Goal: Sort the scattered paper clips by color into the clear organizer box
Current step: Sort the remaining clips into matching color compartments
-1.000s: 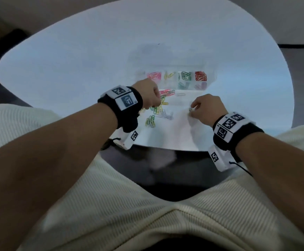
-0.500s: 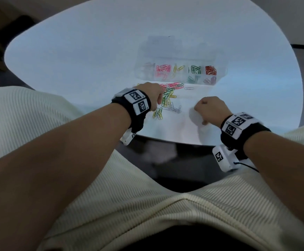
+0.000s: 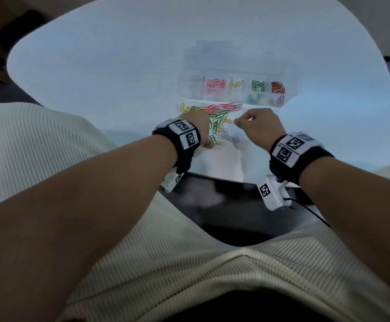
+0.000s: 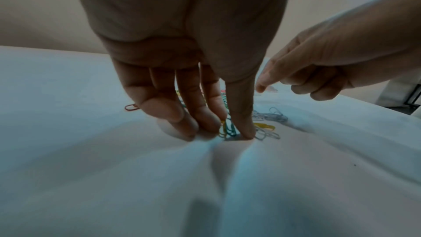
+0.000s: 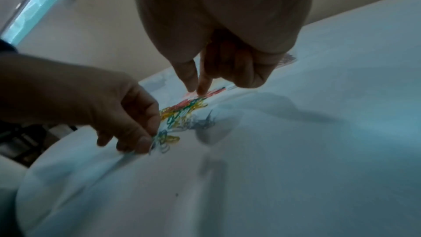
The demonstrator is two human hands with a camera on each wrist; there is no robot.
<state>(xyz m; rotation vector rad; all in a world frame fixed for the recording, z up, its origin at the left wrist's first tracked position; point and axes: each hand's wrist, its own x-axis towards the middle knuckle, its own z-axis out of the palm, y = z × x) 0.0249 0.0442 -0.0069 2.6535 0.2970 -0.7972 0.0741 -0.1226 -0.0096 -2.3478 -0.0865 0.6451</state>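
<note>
The clear organizer box (image 3: pixel 291 89) lies on the white table and holds pink, yellow, green and red clips in separate compartments. The scattered paper clips (image 3: pixel 217 117) lie mixed in a pile just in front of it. My left hand (image 3: pixel 198 129) reaches down onto the pile's near end. There its thumb and fingertips (image 4: pixel 205 123) pinch a few green and yellow clips (image 4: pixel 227 127) against the table. My right hand (image 3: pixel 256 126) hovers just right of the pile with thumb and forefinger tips (image 5: pixel 198 86) pressed together and the other fingers curled. No clip shows between them.
A few silver clips (image 3: pixel 231 138) lie at the pile's near right. One red clip (image 4: pixel 131 107) lies apart on the left. The table's near edge (image 3: pixel 224 180) runs just behind both wrists, with my lap below it.
My right hand has lifted off the table and moved forward beside the pile. My left hand has shifted to the pile's near end and closed its fingertips on clips.
</note>
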